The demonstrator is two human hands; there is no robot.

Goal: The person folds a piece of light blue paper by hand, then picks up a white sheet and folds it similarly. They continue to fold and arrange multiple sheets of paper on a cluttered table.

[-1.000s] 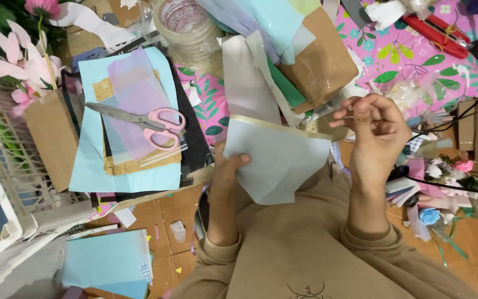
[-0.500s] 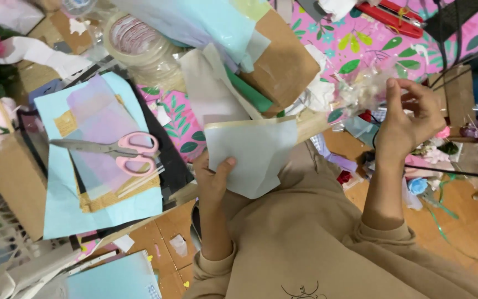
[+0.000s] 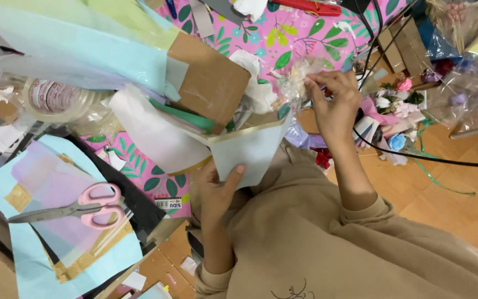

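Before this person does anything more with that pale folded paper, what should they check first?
1. Left hand grips the pale folded paper sheet: ok, thumb on its face.
2. Right hand free: not ok, it pinches a crinkly clear plastic wrap.
3. Pink-handled scissors in sight: ok, lying on the pastel paper stack.
4. Roll of clear tape nearby: ok.
5. Black cable clear of the right arm: cannot tell.

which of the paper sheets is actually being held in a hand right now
The pale grey-white sheet at the centre: the left hand pinches its lower edge, thumb on top. The light blue sheets under the pink scissors lie flat, untouched.
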